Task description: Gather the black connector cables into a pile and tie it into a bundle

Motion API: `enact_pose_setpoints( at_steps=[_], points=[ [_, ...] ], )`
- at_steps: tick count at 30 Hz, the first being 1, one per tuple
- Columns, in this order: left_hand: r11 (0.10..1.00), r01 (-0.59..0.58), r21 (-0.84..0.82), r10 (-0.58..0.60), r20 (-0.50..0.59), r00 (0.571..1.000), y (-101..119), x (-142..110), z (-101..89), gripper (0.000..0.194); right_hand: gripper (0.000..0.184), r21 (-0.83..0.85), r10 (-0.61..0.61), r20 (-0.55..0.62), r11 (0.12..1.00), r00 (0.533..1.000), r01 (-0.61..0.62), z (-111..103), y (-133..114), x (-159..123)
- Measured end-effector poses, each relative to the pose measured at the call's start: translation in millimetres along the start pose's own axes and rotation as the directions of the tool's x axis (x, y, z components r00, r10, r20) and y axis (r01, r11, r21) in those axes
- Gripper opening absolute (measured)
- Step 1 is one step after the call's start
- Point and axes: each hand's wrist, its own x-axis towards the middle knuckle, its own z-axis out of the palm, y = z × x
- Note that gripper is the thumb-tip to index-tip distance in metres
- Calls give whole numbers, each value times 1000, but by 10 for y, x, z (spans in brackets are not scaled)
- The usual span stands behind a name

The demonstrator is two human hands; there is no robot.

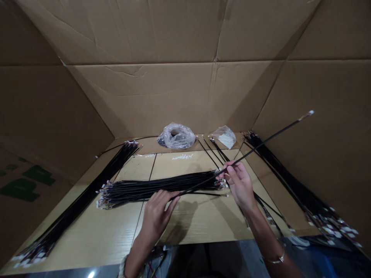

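A single long black cable [246, 154] with a white connector at its far end runs diagonally across the view. My right hand [239, 183] grips it midway, and my left hand [156, 216] pinches its near end. Just beyond my left hand lies a thick bundle of black cables [159, 189] with small white connectors at both ends. It sits flat on the light wood-grain table [185, 227], and my right fingers are above its right end.
Further bundles of black cables lie at left [87, 197] and right [298, 185]. Several loose cables stretch behind my right hand. A clear plastic bag [176, 136] and a small white bag [224, 136] sit at the back. Cardboard walls [174, 92] surround the table on three sides.
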Motion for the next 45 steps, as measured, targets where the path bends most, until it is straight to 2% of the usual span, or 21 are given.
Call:
enact_pose_setpoints(
  at_steps=[5,9,13,16,23,25,28,31,34,36,39,41,45],
  points=[
    [983,124,-133,-126,-11,992,-94,-105,-160,19,29,39,43,-46,998,998,-41,-65,-2,-59],
    [941,294,-166,-299,-8,954,-336,-250,-360,26,31,44,97,-140,995,985,-91,-225,6,-74],
    [870,472,-139,-477,-3,879,-721,-432,-625,44,40,45,158,-272,987,949,-151,-498,69,1],
    [800,591,-101,-596,-25,803,-961,-515,-815,57,47,36,150,-361,988,921,-147,-614,153,31],
    [669,743,30,-714,-254,653,-1236,-430,-1072,73,47,-18,93,-414,994,906,-110,-508,333,-13],
    [664,747,12,-720,-259,644,-1329,-389,-1118,74,46,-87,91,-432,986,897,-142,-506,365,-3],
    [670,742,-26,-728,-222,649,-1484,-349,-1173,76,45,-283,44,-427,942,903,-180,-537,408,23],
    [658,753,1,-742,-169,648,-1604,-340,-1204,72,45,-506,-56,-389,847,919,-163,-555,458,40],
    [653,755,61,-737,-177,652,-1660,-357,-1216,62,43,-658,-154,-319,746,935,-102,-547,523,46],
    [648,758,75,-737,-189,649,-1668,-367,-1223,53,43,-720,-219,-265,693,939,-41,-541,570,53],
    [607,793,39,-774,-197,602,-1657,-366,-1234,45,43,-779,-285,-208,627,936,18,-551,635,73],
    [595,803,31,-782,-210,587,-1649,-359,-1237,42,43,-809,-303,-178,586,936,36,-564,669,95],
    [631,774,56,-750,-213,627,-1665,-346,-1233,47,47,-850,-306,-123,524,944,60,-577,710,142]
  ],
)
